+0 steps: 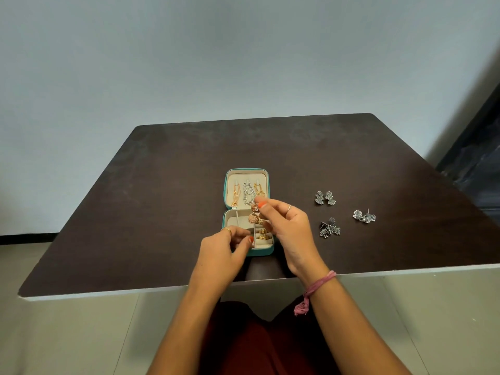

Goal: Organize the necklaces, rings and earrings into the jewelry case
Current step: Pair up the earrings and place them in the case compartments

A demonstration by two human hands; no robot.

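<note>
While right hand (pixel 286 226) pinches gold earring (pixel 253 216) (dangling over jewelry case (pixel 247 212)) | left hand (pixel 224 249) curled, contents unclear

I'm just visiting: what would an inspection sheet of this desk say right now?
Surface: dark brown table, pale front edge.
Job's things: teal jewelry case open, necklaces hung in lid, rings in base; three silver earring pairs lie loose to its right.
Clutter: nothing seen.
Hands: right hand pinches a gold dome earring over the case; left hand at the case's front, grip unclear.
Cables: nothing seen.
Surroundings: pale wall, tiled floor.
</note>
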